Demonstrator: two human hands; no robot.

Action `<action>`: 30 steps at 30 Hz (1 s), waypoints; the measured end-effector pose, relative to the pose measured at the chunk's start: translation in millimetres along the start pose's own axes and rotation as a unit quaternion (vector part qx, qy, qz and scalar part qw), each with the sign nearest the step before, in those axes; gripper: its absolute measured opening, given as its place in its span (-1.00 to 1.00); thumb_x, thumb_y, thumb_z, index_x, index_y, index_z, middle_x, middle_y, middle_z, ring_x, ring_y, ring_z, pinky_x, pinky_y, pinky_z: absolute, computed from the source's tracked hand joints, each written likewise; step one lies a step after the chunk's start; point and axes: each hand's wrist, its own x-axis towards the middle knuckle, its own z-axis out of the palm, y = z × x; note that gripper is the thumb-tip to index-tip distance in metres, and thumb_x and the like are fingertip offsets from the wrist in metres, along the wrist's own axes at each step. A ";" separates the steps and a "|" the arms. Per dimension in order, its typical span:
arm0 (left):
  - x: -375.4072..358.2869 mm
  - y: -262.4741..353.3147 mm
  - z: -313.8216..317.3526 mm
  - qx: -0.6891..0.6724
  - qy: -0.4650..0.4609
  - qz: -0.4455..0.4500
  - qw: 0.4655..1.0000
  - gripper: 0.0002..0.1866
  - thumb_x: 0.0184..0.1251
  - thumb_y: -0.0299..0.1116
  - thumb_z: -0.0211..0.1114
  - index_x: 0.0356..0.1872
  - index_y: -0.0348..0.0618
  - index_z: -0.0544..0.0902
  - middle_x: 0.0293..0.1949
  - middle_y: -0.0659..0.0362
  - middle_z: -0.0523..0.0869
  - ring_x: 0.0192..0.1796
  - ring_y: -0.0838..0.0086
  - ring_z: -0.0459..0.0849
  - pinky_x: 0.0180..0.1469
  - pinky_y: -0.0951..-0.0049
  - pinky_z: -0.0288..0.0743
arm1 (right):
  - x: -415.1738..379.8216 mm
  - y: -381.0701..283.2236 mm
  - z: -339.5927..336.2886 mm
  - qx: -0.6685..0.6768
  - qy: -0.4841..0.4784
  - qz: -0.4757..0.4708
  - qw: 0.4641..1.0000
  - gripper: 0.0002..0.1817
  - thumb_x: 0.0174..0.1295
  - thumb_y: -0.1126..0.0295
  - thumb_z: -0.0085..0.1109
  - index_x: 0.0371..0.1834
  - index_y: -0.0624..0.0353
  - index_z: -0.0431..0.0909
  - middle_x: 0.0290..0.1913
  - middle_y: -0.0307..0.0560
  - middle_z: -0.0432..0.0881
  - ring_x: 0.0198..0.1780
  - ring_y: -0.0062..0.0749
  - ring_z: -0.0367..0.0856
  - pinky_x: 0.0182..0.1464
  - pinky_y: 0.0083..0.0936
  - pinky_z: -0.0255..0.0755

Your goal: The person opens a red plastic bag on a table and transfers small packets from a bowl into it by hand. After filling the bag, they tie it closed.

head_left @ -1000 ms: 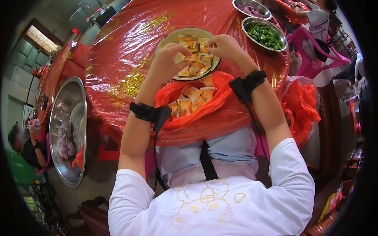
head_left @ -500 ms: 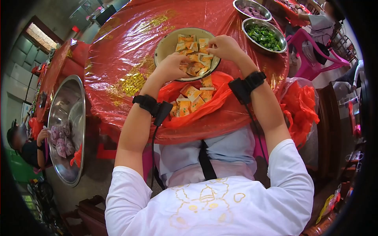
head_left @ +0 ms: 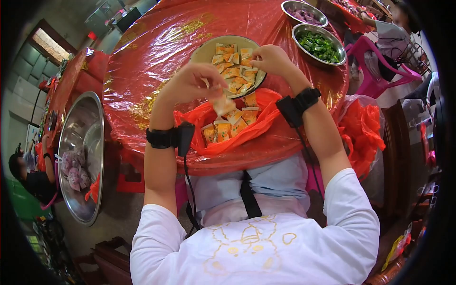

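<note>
My left hand (head_left: 197,83) is closed in a pinch on a small orange-and-white packet (head_left: 221,105), blurred by motion, above an open red plastic bag (head_left: 190,137). More orange packets (head_left: 222,131) lie inside that bag. Behind it stands a cream enamel bowl (head_left: 202,53) with a dark rim, several similar packets (head_left: 231,72) spread over its bottom. At the bowl's right rim, my right hand (head_left: 272,59) has its fingers bent together, tips just inside the bowl. What these fingers hold, if anything, is hidden.
Shiny red plastic covers the table (head_left: 142,80). Steel bowls of chopped greens (head_left: 317,46) and purplish pieces (head_left: 305,15) stand at the back right. A large steel basin (head_left: 90,142) with bagged items is at left. A pink chair (head_left: 375,71) and people sit farther off.
My left hand has moved out of the bowl, left and toward me, with a packet now visible in its fingers. The right hand stays almost still. The bowl has shifted slightly.
</note>
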 end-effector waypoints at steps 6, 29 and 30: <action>6.3 -3.6 28.7 0.129 -0.254 -0.109 0.953 -0.74 -0.13 -0.51 0.47 -0.30 -0.14 0.74 -0.38 0.24 0.70 -0.35 0.56 0.65 -0.35 0.55 0.51 | 0.9 1.2 2.5 -0.008 0.015 -0.009 1.000 -0.75 0.02 0.16 0.22 -0.43 0.12 0.65 -0.50 -0.02 0.60 -0.37 -0.14 0.60 -0.30 -0.28 0.43; 30.4 -35.8 64.2 0.244 0.022 -0.044 0.968 -0.38 0.23 -0.15 0.29 0.25 -0.25 0.35 0.15 -0.07 0.47 0.21 0.16 0.43 0.23 0.31 0.31 | 1.0 -0.5 0.3 -0.011 0.004 -0.009 1.000 -0.74 -0.01 0.17 0.23 -0.40 0.12 0.66 -0.48 0.01 0.61 -0.37 -0.11 0.60 -0.30 -0.26 0.44; 30.8 -37.2 65.9 0.244 0.024 -0.045 0.969 -0.38 0.23 -0.15 0.29 0.25 -0.25 0.35 0.15 -0.07 0.47 0.21 0.16 0.43 0.23 0.31 0.31 | 1.8 -0.5 -0.3 -0.019 -0.012 0.002 1.000 -0.74 0.00 0.13 0.19 -0.39 0.07 0.66 -0.46 -0.02 0.63 -0.32 -0.12 0.62 -0.26 -0.24 0.46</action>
